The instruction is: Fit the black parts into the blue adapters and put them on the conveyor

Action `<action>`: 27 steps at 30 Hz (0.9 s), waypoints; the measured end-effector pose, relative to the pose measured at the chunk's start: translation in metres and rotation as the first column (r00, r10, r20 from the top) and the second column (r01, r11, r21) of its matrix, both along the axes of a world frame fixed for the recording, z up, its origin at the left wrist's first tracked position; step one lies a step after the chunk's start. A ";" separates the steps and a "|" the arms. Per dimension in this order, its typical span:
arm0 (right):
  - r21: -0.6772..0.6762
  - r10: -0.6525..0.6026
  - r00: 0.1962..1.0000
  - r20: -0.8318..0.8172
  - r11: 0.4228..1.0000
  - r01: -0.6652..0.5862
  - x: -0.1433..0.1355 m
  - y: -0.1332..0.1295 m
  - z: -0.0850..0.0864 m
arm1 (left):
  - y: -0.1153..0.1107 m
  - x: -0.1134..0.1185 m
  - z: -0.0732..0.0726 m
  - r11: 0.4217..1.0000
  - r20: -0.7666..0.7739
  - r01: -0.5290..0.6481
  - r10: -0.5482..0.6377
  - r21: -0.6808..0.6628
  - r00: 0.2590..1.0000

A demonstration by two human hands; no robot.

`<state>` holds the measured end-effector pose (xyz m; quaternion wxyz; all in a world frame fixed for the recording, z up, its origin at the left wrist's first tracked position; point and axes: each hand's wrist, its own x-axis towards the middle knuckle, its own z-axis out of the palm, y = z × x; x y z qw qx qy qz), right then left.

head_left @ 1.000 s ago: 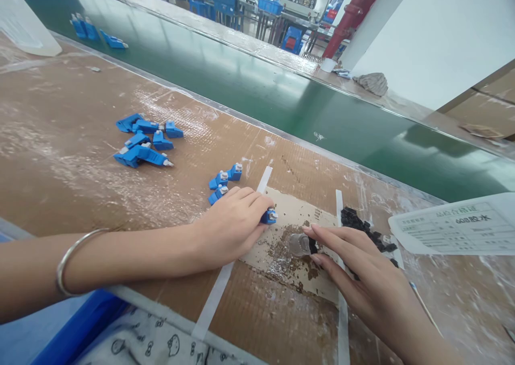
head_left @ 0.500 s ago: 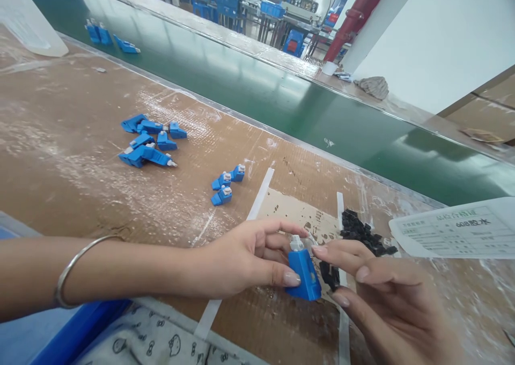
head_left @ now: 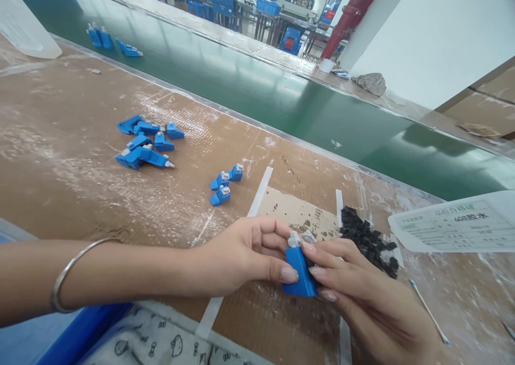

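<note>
My left hand [head_left: 245, 258] is closed round a blue plastic part [head_left: 298, 274] with a pale grey knob on top, thumb on its near face. Pressed against that part's right side are the fingertips of my right hand [head_left: 362, 290]. They hold a small black piece [head_left: 312, 267], which is mostly hidden between fingers and blue plastic; whether it sits in the side opening cannot be made out. Just beyond the right hand is a heap of small black pieces [head_left: 364, 236].
Three small blue parts [head_left: 220, 195] and a cluster of larger ones [head_left: 145, 155] lie left on the brown tabletop [head_left: 72, 193]. A cotton swab [head_left: 428, 312] is at right, near a labelled white container [head_left: 458, 225]. Behind runs a green conveyor belt [head_left: 249, 97] carrying several blue parts.
My right hand has moved left, bringing the black piece against the side of the blue part. The left hand keeps its hold. The cotton swab has come into sight.
</note>
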<state>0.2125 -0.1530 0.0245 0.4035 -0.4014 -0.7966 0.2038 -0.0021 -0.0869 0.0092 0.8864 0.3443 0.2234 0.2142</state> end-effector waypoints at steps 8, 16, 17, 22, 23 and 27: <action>0.345 -0.096 0.946 0.310 0.938 -0.018 -0.014 -0.006 -0.012 | 0.007 -0.006 0.003 1.000 -0.045 -0.027 0.027 -0.002 0.999; 0.286 -0.240 0.937 0.252 0.944 0.165 -0.003 0.004 -0.009 | 0.023 -0.013 0.035 0.589 -0.303 0.046 0.346 0.807 0.888; 0.289 -0.376 0.897 0.232 0.907 0.305 0.006 0.008 -0.007 | 0.030 -0.017 0.040 0.375 -0.290 0.089 0.524 0.923 0.801; 0.058 -0.650 0.626 0.430 0.712 0.700 0.057 0.022 0.003 | 0.083 -0.055 0.042 0.020 -0.201 0.652 0.958 0.758 0.204; 0.000 -0.614 0.625 0.482 0.713 0.701 0.065 0.023 0.003 | 0.093 -0.064 0.037 0.087 -0.255 0.703 0.957 0.706 0.138; -0.127 -0.484 0.657 0.577 0.742 0.658 0.078 0.027 -0.002 | 0.118 -0.085 0.021 0.206 -0.333 0.715 0.942 0.669 0.040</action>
